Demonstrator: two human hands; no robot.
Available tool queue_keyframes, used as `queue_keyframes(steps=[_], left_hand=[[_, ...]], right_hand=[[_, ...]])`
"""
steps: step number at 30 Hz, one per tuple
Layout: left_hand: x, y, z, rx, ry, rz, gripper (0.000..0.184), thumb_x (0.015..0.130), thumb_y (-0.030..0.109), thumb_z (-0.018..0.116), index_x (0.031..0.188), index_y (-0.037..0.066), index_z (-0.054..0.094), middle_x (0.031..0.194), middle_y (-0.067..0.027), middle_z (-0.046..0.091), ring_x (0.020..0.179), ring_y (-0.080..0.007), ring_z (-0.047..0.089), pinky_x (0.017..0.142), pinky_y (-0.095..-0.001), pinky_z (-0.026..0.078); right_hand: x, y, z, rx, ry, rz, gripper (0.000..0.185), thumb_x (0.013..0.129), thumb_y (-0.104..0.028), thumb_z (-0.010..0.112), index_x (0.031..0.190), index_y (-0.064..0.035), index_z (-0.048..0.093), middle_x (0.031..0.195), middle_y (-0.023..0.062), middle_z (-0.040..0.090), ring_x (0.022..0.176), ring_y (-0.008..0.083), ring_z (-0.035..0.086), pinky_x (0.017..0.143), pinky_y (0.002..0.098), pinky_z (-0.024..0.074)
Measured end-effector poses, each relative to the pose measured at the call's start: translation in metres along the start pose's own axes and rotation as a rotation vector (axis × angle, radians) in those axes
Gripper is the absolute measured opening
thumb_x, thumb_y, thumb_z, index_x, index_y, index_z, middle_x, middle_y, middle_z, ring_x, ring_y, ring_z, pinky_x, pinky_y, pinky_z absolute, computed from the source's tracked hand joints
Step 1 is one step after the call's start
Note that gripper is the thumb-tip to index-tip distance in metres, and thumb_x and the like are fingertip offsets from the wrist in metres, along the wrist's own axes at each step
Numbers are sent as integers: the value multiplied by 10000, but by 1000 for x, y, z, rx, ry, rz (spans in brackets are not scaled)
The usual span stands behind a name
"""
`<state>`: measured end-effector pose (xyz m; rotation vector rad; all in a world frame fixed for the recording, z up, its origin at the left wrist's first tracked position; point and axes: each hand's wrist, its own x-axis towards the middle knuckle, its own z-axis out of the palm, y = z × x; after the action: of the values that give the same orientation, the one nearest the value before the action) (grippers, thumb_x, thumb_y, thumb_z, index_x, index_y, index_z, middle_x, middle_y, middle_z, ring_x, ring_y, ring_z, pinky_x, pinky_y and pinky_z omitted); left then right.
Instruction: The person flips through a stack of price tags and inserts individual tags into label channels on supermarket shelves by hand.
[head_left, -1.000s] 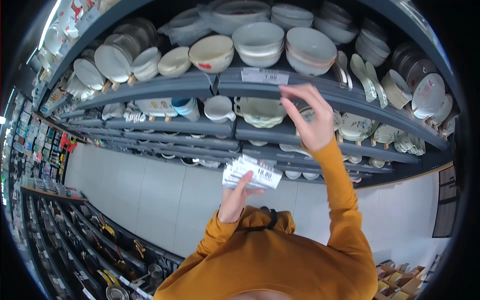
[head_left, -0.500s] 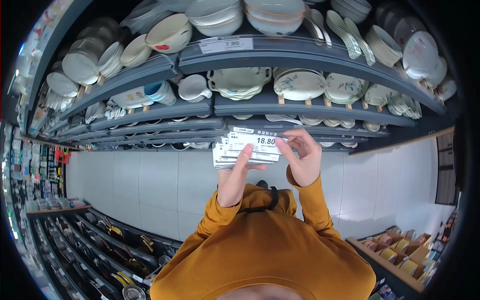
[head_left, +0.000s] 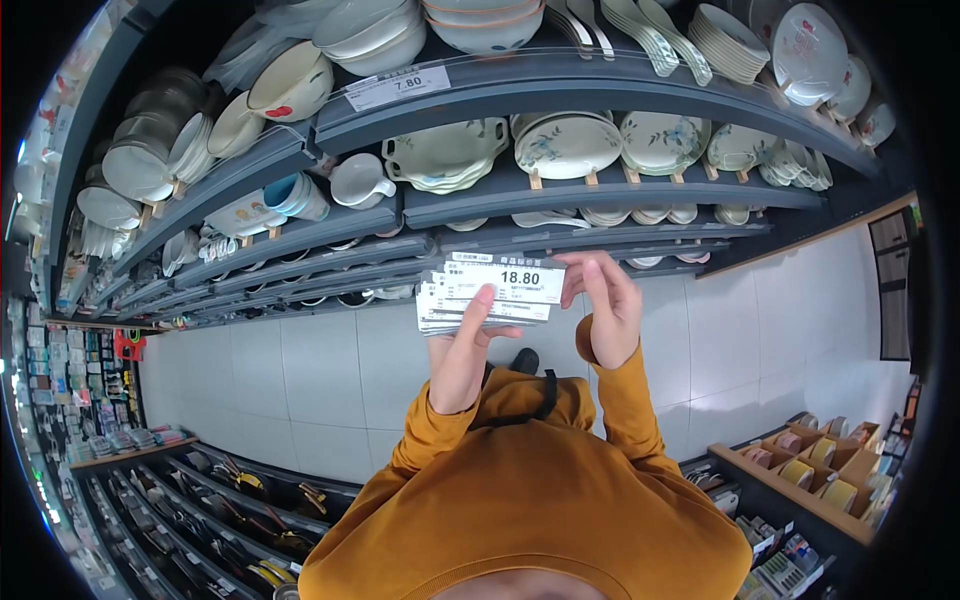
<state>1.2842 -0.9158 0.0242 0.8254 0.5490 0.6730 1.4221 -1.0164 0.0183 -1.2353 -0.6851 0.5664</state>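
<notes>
The left hand (head_left: 463, 350) holds a fanned stack of price tags (head_left: 492, 292), thumb on top, the front one reading 18.80. The right hand (head_left: 608, 305) is at the stack's right edge, fingers loosely curled; whether it grips a tag, I cannot tell. The tags are in front of the shelves (head_left: 590, 190) of dishes (head_left: 567, 147).

I see a stack of tags (head_left: 437, 312), thin white rectangles with dark print, loosely fanned so that lower ones show past the left and bottom edges of the top tag (head_left: 520, 281). The top tag faces me, close to level, reading 18.80 in bold beneath a header strip; I can't make out its smallest print. The stack lies in the left hand (head_left: 463, 352), thumb across its face.
</notes>
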Motion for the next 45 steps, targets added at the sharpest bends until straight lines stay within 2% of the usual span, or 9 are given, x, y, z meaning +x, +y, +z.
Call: queue_keyframes(steps=[16, 22, 23, 28, 30, 33, 39, 42, 45], left_hand=[[-19, -13, -3, 31, -4, -127, 247, 951, 154, 582, 1146, 3, 563, 1033, -92, 657, 868, -178, 668, 642, -281, 551], [-34, -6, -15, 48, 49, -115, 249, 947, 162, 590, 1137, 1, 570, 1027, -95, 657, 868, -179, 667, 643, -279, 553], [-37, -5, -19, 51, 57, -118, 249, 947, 162, 590, 1135, 0, 570, 1027, -96, 657, 868, -179, 667, 642, -279, 553], [-49, 1, -38, 52, 73, -98, 241, 950, 158, 587, 1132, 1, 572, 1027, -101, 657, 864, -182, 666, 640, -282, 552], [-56, 5, -46, 44, 86, -84, 235, 952, 156, 583, 1130, 3, 573, 1029, -102, 657, 862, -184, 666, 638, -283, 552], [-71, 15, -56, 50, 104, -72, 244, 959, 158, 562, 1166, 30, 550, 1022, -71, 650, 824, -137, 644, 603, -244, 519], [-115, 38, -93, 32, 131, -49, 239, 959, 158, 561, 1161, 31, 554, 1021, -71, 651, 822, -133, 643, 601, -243, 518], [-144, 48, -127, 6, 96, -24, 243, 957, 141, 567, 1162, 10, 560, 1053, -91, 651, 889, -176, 660, 647, -280, 550], [-176, 58, -158, -19, 90, 20, 239, 958, 138, 564, 1162, 13, 560, 1055, -89, 649, 889, -173, 659, 647, -279, 549]], right_hand=[[-36, 11, 1, -89, 80, 81, 263, 989, -195, 510, 1029, 37, 627, 880, 53, 648, 730, 102, 569, 655, 247, 463], [-46, 17, 10, 17, 27, 112, 294, 1013, -184, 452, 1040, 63, 609, 862, 75, 635, 735, 112, 561, 670, 253, 458], [-48, 18, 13, 52, 13, 102, 334, 1028, -199, 410, 1035, 78, 598, 841, 85, 625, 733, 124, 559, 673, 258, 455], [-60, 25, 29, 83, 1, 97, 366, 1035, -231, 390, 1034, 76, 590, 838, 91, 627, 735, 134, 566, 669, 260, 456], [-65, 26, 39, 76, -7, 95, 368, 1035, -235, 390, 1033, 75, 589, 836, 92, 628, 735, 135, 567, 669, 261, 457], [-77, 24, 57, 66, -28, 87, 363, 1033, -234, 395, 1030, 73, 590, 830, 89, 625, 733, 135, 566, 668, 262, 456], [-115, 20, 104, 40, -59, 56, 350, 1030, -227, 406, 1019, 69, 591, 811, 77, 616, 729, 131, 563, 664, 260, 455], [-143, 23, 135, 59, -71, 42, 315, 1022, -202, 424, 1013, 64, 592, 810, 73, 614, 724, 126, 564, 660, 255, 455], [-173, 26, 166, 46, -91, 46, 239, 997, -153, 477, 1010, 56, 592, 821, 71, 619, 721, 120, 573, 657, 252, 463]])
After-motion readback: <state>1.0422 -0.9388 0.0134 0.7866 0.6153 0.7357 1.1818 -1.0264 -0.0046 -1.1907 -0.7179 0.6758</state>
